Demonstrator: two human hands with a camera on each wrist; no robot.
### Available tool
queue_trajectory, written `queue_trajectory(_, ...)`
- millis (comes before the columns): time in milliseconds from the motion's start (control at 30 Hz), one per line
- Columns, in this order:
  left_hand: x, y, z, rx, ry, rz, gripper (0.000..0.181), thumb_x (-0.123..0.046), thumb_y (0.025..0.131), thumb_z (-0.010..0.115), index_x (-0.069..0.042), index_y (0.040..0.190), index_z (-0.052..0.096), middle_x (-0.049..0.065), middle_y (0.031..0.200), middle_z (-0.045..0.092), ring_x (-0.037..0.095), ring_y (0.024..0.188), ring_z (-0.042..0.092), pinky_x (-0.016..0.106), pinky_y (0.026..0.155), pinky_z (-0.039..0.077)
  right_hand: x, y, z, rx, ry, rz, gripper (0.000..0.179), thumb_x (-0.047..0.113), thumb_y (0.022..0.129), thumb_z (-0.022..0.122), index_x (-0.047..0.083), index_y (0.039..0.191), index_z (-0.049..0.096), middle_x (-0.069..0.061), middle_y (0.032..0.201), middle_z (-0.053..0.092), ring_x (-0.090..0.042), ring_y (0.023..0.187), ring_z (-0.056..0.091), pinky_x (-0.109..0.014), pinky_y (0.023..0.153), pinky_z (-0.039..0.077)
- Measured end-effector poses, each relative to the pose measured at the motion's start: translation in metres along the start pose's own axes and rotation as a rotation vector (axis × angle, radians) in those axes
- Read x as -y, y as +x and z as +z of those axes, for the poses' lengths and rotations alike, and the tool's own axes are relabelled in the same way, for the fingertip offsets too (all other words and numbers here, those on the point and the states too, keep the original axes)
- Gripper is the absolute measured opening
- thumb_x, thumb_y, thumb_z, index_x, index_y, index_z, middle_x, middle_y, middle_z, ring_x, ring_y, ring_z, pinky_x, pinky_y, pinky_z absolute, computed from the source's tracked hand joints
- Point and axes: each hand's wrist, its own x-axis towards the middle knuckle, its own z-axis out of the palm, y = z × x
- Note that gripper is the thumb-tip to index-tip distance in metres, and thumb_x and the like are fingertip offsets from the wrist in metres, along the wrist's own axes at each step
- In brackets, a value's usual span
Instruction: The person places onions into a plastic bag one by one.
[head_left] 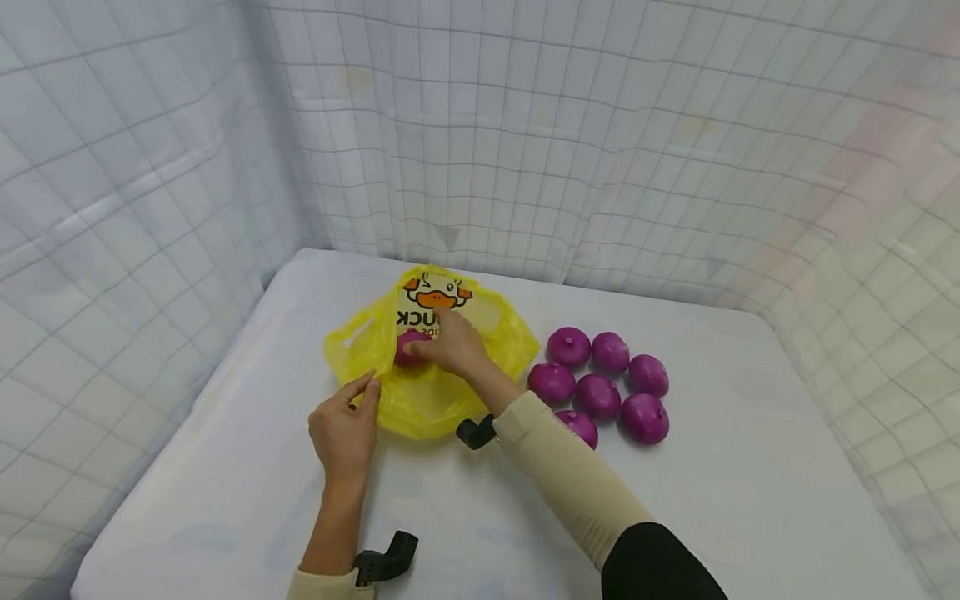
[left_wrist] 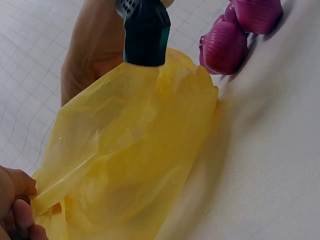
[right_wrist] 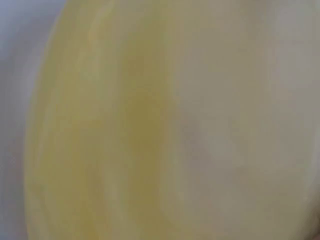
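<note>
A yellow plastic bag [head_left: 420,408] with a printed duck face lies spread at the middle of the table. My left hand [head_left: 345,429] pinches its near left edge between thumb and fingers. In the left wrist view the bag film [left_wrist: 135,150] stretches up from those fingertips [left_wrist: 25,182]. My right hand [head_left: 455,343] reaches over the bag and grips a purple onion [head_left: 411,347] by its right side, within the bag's mouth. Only yellow film [right_wrist: 145,120], blurred and very close, fills most of the right wrist view.
Several more purple onions [head_left: 597,396] sit grouped to the right of the bag; my right forearm partly covers the nearest one [head_left: 579,427]. A white cloth covers the table [head_left: 750,467]. Checked white curtains [head_left: 480,125] hang behind it and along both sides.
</note>
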Motion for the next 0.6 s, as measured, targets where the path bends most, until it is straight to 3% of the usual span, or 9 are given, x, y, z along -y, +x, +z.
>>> queue_trajectory(100, -0.002, -0.002, 0.002, -0.005, -0.007, -0.026, 0.017, -0.019, 0.084, 0.071, -0.009, 0.097, 0.076, 0.011, 0.085, 0.075, 0.017, 0.055, 0.053, 0.006, 0.051, 0.031, -0.004, -0.02, -0.021, -0.05, 0.061, -0.048, 0.082, 0.045, 0.077, 0.074, 0.012, 0.143, 0.038, -0.007, 0.143, 0.048, -0.025, 0.126, 0.048, -0.041, 0.105, 0.042)
queue_trajectory(200, -0.005, -0.004, 0.004, -0.002, -0.019, -0.059, 0.018, -0.02, 0.084, 0.07, -0.01, 0.097, 0.076, 0.011, 0.088, 0.075, 0.007, 0.059, 0.054, 0.004, 0.053, 0.032, -0.013, -0.046, -0.047, -0.077, 0.123, -0.057, 0.082, 0.047, 0.077, 0.073, 0.018, 0.145, 0.037, -0.001, 0.148, 0.043, -0.024, 0.135, 0.04, -0.044, 0.11, 0.037)
queue_trajectory(267, -0.007, -0.006, 0.005, 0.002, -0.033, -0.078, 0.018, -0.019, 0.084, 0.07, -0.01, 0.098, 0.076, 0.011, 0.09, 0.074, -0.006, 0.06, 0.051, 0.002, 0.055, 0.033, -0.025, -0.066, -0.065, -0.101, 0.184, -0.03, 0.08, 0.047, 0.077, 0.074, 0.023, 0.144, 0.038, 0.003, 0.147, 0.043, -0.024, 0.13, 0.047, -0.043, 0.108, 0.04)
queue_trajectory(300, -0.008, -0.006, 0.005, 0.007, -0.043, -0.087, 0.018, -0.02, 0.085, 0.07, -0.009, 0.098, 0.076, 0.012, 0.092, 0.074, -0.012, 0.06, 0.049, 0.001, 0.055, 0.034, -0.033, -0.076, -0.074, -0.108, 0.215, -0.011, 0.079, 0.047, 0.076, 0.074, 0.027, 0.144, 0.038, 0.003, 0.135, 0.054, -0.022, 0.116, 0.056, -0.04, 0.099, 0.047)
queue_trajectory(367, -0.01, -0.008, 0.004, 0.013, -0.064, -0.103, 0.019, -0.021, 0.085, 0.069, -0.009, 0.099, 0.076, 0.012, 0.094, 0.074, -0.02, 0.059, 0.044, 0.0, 0.055, 0.035, -0.052, -0.094, -0.09, -0.146, 0.257, 0.028, 0.077, 0.047, 0.076, 0.074, 0.031, 0.142, 0.038, 0.005, 0.134, 0.055, -0.021, 0.109, 0.058, -0.038, 0.094, 0.05)
queue_trajectory(433, -0.011, -0.01, 0.005, 0.015, -0.079, -0.109, 0.019, -0.022, 0.086, 0.069, -0.009, 0.099, 0.076, 0.013, 0.095, 0.074, -0.023, 0.058, 0.043, 0.0, 0.054, 0.036, -0.076, -0.111, -0.106, -0.183, 0.29, 0.068, 0.077, 0.047, 0.075, 0.075, 0.034, 0.141, 0.038, 0.005, 0.127, 0.058, -0.021, 0.085, 0.059, -0.035, 0.08, 0.053)
queue_trajectory(500, -0.012, -0.012, 0.004, 0.019, -0.091, -0.123, 0.02, -0.023, 0.086, 0.069, -0.009, 0.1, 0.075, 0.014, 0.096, 0.073, -0.023, 0.056, 0.044, 0.001, 0.051, 0.038, -0.101, -0.127, -0.121, -0.218, 0.294, 0.106, 0.077, 0.048, 0.076, 0.074, 0.034, 0.142, 0.037, 0.002, 0.126, 0.058, -0.021, 0.082, 0.055, -0.034, 0.078, 0.051)
queue_trajectory(533, -0.013, -0.013, 0.005, 0.019, -0.093, -0.128, 0.021, -0.023, 0.086, 0.069, -0.009, 0.1, 0.075, 0.014, 0.096, 0.073, -0.023, 0.056, 0.044, 0.001, 0.051, 0.038, -0.115, -0.135, -0.128, -0.244, 0.291, 0.122, 0.078, 0.048, 0.076, 0.074, 0.032, 0.143, 0.036, 0.002, 0.14, 0.049, -0.022, 0.091, 0.054, -0.036, 0.084, 0.049)
queue_trajectory(600, -0.013, -0.015, 0.005, 0.02, -0.096, -0.139, 0.021, -0.023, 0.086, 0.069, -0.009, 0.101, 0.075, 0.015, 0.096, 0.073, -0.023, 0.054, 0.044, 0.002, 0.049, 0.038, -0.14, -0.151, -0.139, -0.272, 0.299, 0.169, 0.08, 0.048, 0.077, 0.072, 0.03, 0.145, 0.033, -0.001, 0.142, 0.047, -0.024, 0.091, 0.055, -0.038, 0.085, 0.049)
